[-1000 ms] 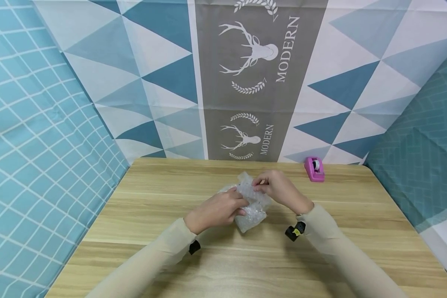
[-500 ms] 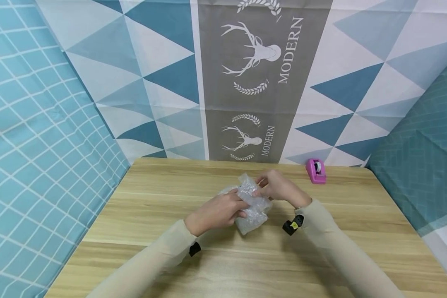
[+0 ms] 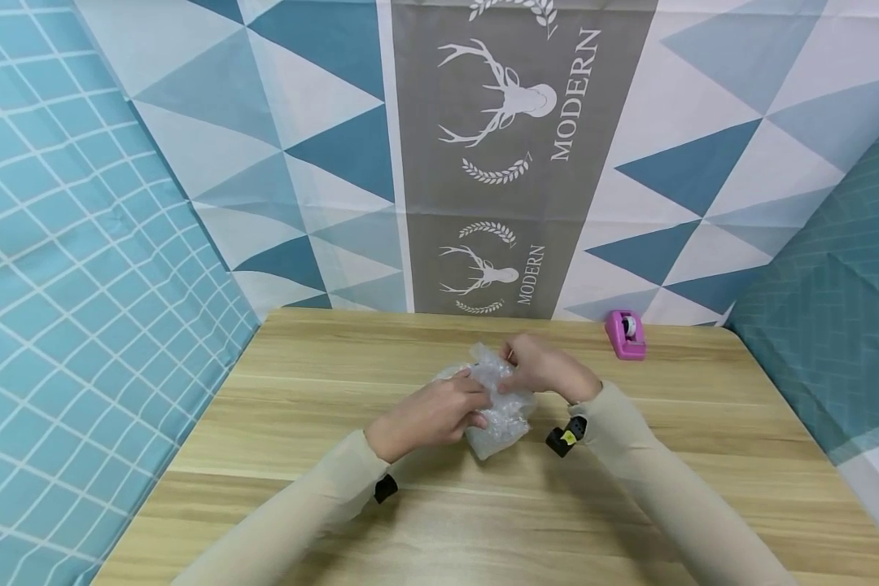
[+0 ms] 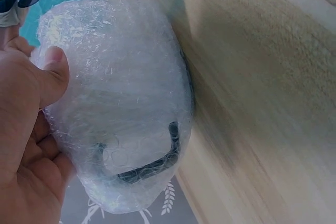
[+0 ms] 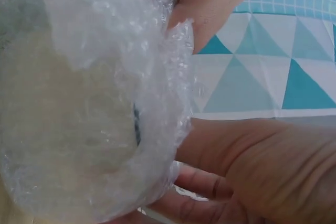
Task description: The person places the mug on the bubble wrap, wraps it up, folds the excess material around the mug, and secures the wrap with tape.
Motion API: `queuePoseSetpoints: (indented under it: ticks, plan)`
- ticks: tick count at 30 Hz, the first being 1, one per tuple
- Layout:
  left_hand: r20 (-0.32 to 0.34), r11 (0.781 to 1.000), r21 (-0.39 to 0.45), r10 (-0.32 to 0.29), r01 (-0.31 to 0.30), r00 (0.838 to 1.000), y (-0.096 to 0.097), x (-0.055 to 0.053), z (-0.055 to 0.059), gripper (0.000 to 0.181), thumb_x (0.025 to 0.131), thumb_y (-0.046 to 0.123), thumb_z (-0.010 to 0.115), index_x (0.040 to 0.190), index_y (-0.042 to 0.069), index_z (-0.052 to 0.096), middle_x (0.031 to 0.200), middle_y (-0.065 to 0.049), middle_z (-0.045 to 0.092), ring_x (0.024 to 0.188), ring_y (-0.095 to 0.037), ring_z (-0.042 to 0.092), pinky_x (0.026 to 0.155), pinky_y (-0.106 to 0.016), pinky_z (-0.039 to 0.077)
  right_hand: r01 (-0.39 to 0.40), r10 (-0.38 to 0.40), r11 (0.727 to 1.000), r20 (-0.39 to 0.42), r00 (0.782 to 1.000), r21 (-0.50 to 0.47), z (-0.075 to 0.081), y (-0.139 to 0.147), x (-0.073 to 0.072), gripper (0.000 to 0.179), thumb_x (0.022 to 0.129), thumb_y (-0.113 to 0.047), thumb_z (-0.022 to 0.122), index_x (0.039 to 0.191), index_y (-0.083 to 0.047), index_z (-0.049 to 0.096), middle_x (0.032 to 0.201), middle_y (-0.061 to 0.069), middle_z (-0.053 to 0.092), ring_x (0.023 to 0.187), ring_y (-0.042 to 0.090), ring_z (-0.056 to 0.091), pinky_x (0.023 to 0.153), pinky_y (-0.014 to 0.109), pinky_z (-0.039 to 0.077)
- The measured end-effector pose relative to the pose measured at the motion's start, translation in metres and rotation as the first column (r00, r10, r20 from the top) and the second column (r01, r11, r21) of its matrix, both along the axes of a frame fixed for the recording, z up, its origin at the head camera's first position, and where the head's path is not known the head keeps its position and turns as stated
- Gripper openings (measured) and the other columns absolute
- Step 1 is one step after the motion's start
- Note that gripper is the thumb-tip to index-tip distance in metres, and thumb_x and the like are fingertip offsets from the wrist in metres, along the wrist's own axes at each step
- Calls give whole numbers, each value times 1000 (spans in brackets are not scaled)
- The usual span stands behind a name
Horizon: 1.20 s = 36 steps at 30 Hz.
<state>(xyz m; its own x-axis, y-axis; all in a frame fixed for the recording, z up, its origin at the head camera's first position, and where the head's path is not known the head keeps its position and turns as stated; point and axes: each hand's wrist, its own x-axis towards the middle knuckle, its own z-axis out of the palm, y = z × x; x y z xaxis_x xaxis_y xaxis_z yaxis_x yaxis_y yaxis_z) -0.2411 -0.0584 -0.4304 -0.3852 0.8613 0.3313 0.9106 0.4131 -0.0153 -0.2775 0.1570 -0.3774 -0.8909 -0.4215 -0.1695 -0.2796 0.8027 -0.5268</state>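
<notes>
Two pale sleeves, a left one (image 3: 286,521) and a right one (image 3: 674,488), are crossing the near part of the wood-grain table (image 3: 469,541), a small black device showing at each wrist. The left hand (image 3: 432,413) is gripping the left side of a bubble-wrapped bundle (image 3: 498,427), its thumb lying on the wrap, and is covering part of it. The bundle is sitting just beyond the table's middle; cloudy plastic is veiling its contents, with only a dark bent strip (image 4: 152,166) showing through. On the far right side of the bundle, the right hand (image 3: 545,366) is pinching the wrap, standing between it and a pink tape dispenser (image 3: 626,334) near the far right edge. Behind, a triangle-patterned cloth (image 3: 337,163) is hanging, its grey panel (image 3: 425,195) bearing deer heads.
</notes>
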Motion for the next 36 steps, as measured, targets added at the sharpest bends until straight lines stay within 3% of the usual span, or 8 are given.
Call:
queuePoseSetpoints:
  ticks: [6,14,18,22,25,30,36]
  plan:
    - [-9,1000,-12,3,-3,1000,0,-1,1,22,94,35,71,94,13,70,95,5,74,106,-14,70,114,-47,48,58,-63,996,64,996,74,2,-10,0,34,74,0,79,102,-1,59,96,10,63,85,23,60,69,31,56]
    - [35,1000,1,7,-7,999,0,1,3,23,93,32,72,100,11,72,97,3,74,103,-14,70,115,-47,46,82,-88,982,28,996,171,-2,-19,1,32,76,3,78,100,-1,58,92,11,60,82,24,57,68,32,54]
    - [84,1000,17,10,-11,996,0,2,3,38,93,31,72,119,3,68,122,-10,73,121,-25,68,116,-47,44,122,-130,983,50,990,140,-6,-22,2,34,74,6,77,100,-2,57,90,11,59,79,23,56,64,30,53]
    - [101,999,42,-5,0,995,-2,3,3,63,94,29,71,142,-6,50,145,-24,57,136,-37,56,117,-47,43,165,-175,975,57,983,147,-9,-23,3,37,78,5,78,106,-2,55,89,11,58,77,23,56,59,28,51]
    - [79,999,38,-6,3,997,-1,3,3,70,95,29,71,147,-6,43,149,-23,54,138,-37,54,117,-46,43,180,-190,971,48,981,157,-9,-23,5,38,81,3,78,109,-2,53,88,11,57,77,23,56,57,27,49]
    - [10,999,-31,35,-35,999,1,6,4,66,95,32,70,148,-3,48,145,-18,60,137,-35,56,117,-44,44,160,-167,977,38,985,140,-8,-21,8,37,83,2,75,111,-2,51,86,10,55,75,23,55,56,27,47]
    - [-99,987,-137,71,-84,993,6,8,6,36,99,35,67,122,7,69,118,-7,75,133,-33,60,119,-41,42,137,-139,986,18,990,95,-8,-18,9,36,82,4,74,109,-2,50,90,11,56,78,23,55,59,29,48]
